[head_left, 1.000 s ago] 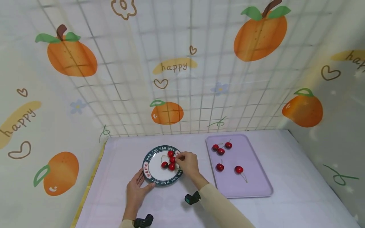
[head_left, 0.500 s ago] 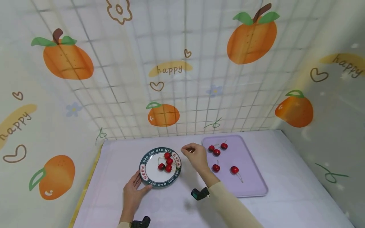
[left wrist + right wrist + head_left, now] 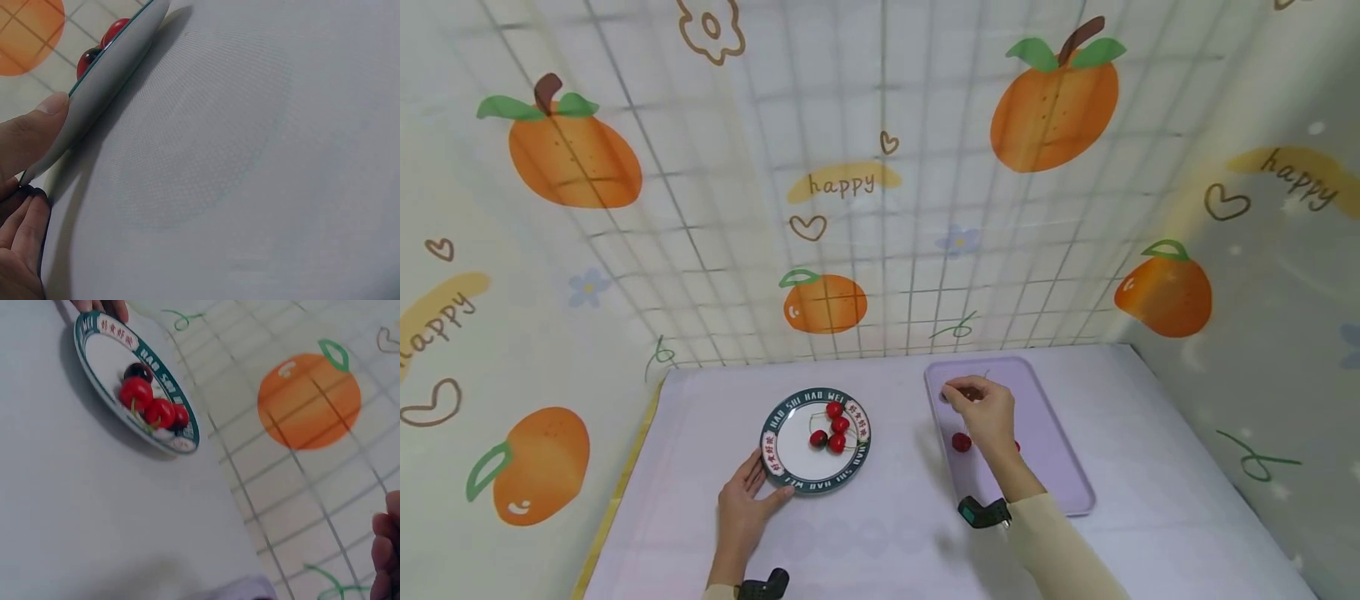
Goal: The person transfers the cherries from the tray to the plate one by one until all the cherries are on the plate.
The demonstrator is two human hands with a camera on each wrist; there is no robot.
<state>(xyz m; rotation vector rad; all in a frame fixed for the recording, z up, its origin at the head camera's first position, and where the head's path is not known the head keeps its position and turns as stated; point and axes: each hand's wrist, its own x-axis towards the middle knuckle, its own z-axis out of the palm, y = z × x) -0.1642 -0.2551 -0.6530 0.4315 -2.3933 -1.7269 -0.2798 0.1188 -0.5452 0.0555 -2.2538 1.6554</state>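
Your left hand rests at the near-left rim of the round plate, which sits toward the left of the lavender-covered table, nearer its back edge than its front. The wrist view shows the thumb pressed flat against the plate's outer rim with the other fingers loosely curled under the edge, so the hand steadies the plate with a light grip rather than lifting it. Four red cherries lie clustered in the plate's far half, touching one another, their thin stems trailing across the white centre; the right wrist view shows the same cluster against the green lettered border.

Your right hand hangs over the far-left corner of the purple tray, which lies on the right side of the table, well apart from the plate. Its fingers are bunched together and curled downward, fingertips closing on a dark cherry at the tray's far end, with a stem showing just above the knuckles. Whether the fruit is already pinched or only touched cannot be told from here. One more cherry lies on the tray just left of the wrist, and a sliver of another peeks out on its right.
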